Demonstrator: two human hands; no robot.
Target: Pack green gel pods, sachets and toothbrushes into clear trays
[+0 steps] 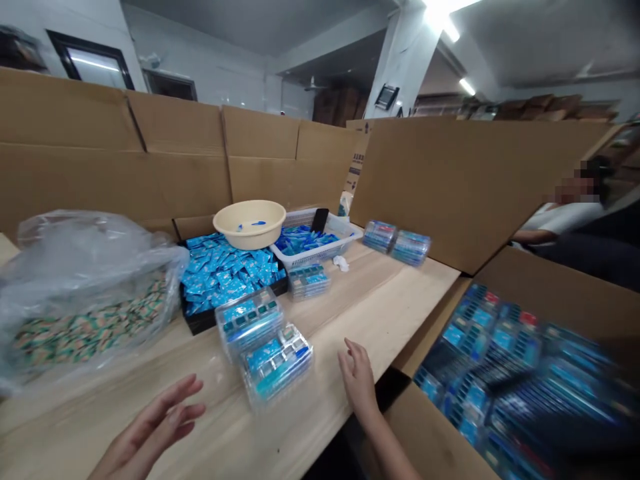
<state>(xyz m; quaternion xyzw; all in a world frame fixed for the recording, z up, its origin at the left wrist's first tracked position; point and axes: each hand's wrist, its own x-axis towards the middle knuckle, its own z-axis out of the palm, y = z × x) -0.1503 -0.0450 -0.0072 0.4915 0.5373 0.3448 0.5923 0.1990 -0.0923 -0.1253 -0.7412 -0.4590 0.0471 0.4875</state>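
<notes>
Left hand (155, 427): at the near edge of view, released, fingers extended and slightly apart, left of the front stack and apart from it. Right hand (359, 380): released, fingers loosely bent, to the right of the same stack and apart from it; contact with the table cannot be told. Table (370, 313): pale wood grain. Front stack (277, 363): clear packs with blue and silvery contents, lying on the table between the hands, outline slightly blurred. Carton (430, 433): cardboard, open, at right beside the table, filled with rows of similar packs, blurred, a few red patches among the blue. Second stack (250, 317): similar packs, just behind the front stack. Bag (95, 260): clear plastic, at left, holding many small green-and-tan pieces. Tray (200, 323): black, heaped with blue sachets (230, 273). Small stack (309, 283): clear packs, just right of the tray. Tissue (341, 263): white, crumpled. Basin (250, 239): cream, at the tray's back, a few blue bits inside. Basket (327, 253): white, perforated, holding blue pieces (303, 240) and a dark phone (320, 220). Two stacks (395, 243): side by side near the table's far right. Cardboard wall (185, 173): behind the table. Person (570, 217): beyond, at far right, white sleeve. Pillar (400, 67): white, in the background.
</notes>
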